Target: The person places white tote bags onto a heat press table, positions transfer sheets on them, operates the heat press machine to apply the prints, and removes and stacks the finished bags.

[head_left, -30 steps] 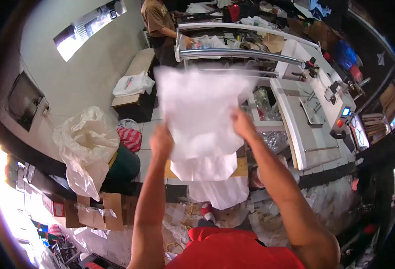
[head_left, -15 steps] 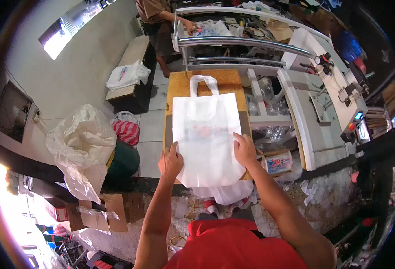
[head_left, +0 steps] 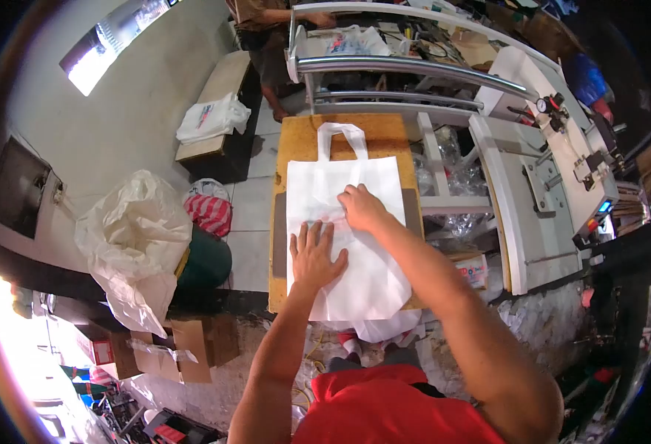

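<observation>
A white cloth tote bag (head_left: 370, 277) with two loop handles lies flat, handles pointing away from me, on a brownish-yellow board (head_left: 294, 144). Faint coloured print shows through around its middle, partly covered by my hands. My left hand (head_left: 316, 255) rests on the bag's left half, fingers spread and palm down. Higher up, just right of the bag's centre, my right hand (head_left: 362, 209) has its fingers bent and drawn together against the cloth. What those fingertips pinch, if anything, is too small to make out.
A white press machine (head_left: 503, 185) with metal rails (head_left: 414, 65) stands right and behind. Left are a white sack (head_left: 129, 244), a green bin (head_left: 211, 263) and a bench (head_left: 218, 96) with folded bags (head_left: 213, 118). Another person (head_left: 266, 44) stands at the back.
Both hands have left the bag's side edges and moved inward over it. The left now lies flat; the right has gone up and left with bent fingers. The other person's hand has shifted.
</observation>
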A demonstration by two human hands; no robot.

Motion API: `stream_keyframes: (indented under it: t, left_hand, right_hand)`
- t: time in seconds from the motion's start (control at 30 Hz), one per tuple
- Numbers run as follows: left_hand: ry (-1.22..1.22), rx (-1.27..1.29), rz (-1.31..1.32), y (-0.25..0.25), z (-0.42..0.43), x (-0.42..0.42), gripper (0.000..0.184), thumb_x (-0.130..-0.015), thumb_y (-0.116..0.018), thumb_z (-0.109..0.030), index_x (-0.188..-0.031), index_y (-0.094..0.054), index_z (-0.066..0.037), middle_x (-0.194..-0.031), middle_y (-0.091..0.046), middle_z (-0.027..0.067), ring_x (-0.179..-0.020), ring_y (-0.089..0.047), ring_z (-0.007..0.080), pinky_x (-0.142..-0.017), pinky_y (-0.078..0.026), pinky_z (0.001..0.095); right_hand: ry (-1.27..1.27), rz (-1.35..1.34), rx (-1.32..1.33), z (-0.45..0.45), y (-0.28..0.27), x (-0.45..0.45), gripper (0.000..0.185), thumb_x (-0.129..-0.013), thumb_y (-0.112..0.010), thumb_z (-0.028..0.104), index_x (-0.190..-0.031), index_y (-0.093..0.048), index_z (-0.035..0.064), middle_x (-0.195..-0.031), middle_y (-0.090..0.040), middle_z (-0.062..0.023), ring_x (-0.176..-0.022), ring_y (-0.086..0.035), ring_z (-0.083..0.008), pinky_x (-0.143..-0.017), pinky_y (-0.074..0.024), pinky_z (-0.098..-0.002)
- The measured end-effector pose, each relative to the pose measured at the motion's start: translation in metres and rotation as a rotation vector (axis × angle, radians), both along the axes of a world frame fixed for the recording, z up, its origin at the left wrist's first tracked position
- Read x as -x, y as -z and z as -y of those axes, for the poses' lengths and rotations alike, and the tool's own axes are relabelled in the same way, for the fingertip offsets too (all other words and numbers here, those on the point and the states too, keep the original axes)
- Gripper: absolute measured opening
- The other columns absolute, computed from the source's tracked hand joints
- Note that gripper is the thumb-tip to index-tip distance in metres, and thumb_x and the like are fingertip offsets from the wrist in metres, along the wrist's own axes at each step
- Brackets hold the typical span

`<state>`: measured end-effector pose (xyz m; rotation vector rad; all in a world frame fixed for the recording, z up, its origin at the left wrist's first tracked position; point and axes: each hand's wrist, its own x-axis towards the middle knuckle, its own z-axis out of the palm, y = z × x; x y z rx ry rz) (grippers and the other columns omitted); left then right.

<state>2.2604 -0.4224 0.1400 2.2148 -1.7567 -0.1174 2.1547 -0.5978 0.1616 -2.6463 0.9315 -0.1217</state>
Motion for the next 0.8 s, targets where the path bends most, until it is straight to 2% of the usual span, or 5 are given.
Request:
stream_keyframes:
  t: [0.23, 0.37, 0.47, 0.57, 0.8]
  left_hand:
    - [-0.037, -0.035, -0.024, -0.004, -0.002, 0.002, 0.079, -0.085, -0.062, -0.050, -0.154, -0.042, -0.017, -0.158, -0.037, 0.0113, -0.150, -0.025, 0.0378, -0.121, -0.016, 0.0609]
    - [-0.030, -0.058, -0.014, -0.002, -0.002, 0.001, 0.080, -0.084, -0.062, -0.050, -0.154, -0.041, -0.017, -0.162, -0.033, 0.0105, -0.151, -0.024, 0.0375, -0.121, -0.015, 0.0601]
    - [-0.029, -0.055, -0.015, -0.006, -0.001, 0.001, 0.080, -0.084, -0.062, -0.050, -0.154, -0.042, -0.016, -0.161, -0.034, 0.0109, -0.150, -0.025, 0.0377, -0.121, -0.017, 0.0608]
    - [-0.026, -0.050, -0.005, -0.005, -0.001, 0.000, 0.079, -0.084, -0.063, -0.049, -0.153, -0.043, -0.016, -0.160, -0.035, 0.0111, -0.149, -0.027, 0.0378, -0.119, -0.018, 0.0620]
    - [-0.027, -0.050, 0.012, -0.003, -0.003, -0.001, 0.080, -0.085, -0.061, -0.054, -0.154, -0.043, -0.018, -0.160, -0.036, 0.0089, -0.149, -0.030, 0.0373, -0.118, -0.020, 0.0627]
  right_hand:
    - [-0.127, -0.225, 0.027, 0.043, 0.001, -0.031, 0.025, -0.085, -0.064, 0.005, -0.110, -0.063, -0.0004, -0.111, -0.066, -0.0184, -0.098, -0.067, -0.0369, -0.087, -0.0560, -0.0488]
    - [0.580, 0.419, -0.070, 0.149, -0.028, -0.058, 0.024, -0.081, -0.071, 0.007, -0.102, -0.062, -0.0012, -0.111, -0.065, -0.0230, -0.099, -0.065, -0.0429, -0.085, -0.0524, -0.0490]
    - [0.485, 0.630, 0.231, 0.154, -0.028, -0.060, 0.019, -0.085, -0.070, 0.012, -0.100, -0.064, 0.0017, -0.115, -0.063, -0.0216, -0.110, -0.061, -0.0405, -0.090, -0.0496, -0.0497]
    - [0.096, 0.214, 0.110, 0.130, -0.010, -0.050, 0.021, -0.088, -0.069, 0.020, -0.104, -0.066, 0.0060, -0.118, -0.062, -0.0187, -0.117, -0.057, -0.0380, -0.093, -0.0469, -0.0519]
    - [0.116, 0.103, 0.068, 0.108, 0.024, -0.074, 0.014, -0.088, -0.069, 0.020, -0.098, -0.070, 0.0090, -0.115, -0.065, -0.0145, -0.115, -0.058, -0.0361, -0.090, -0.0467, -0.0537]
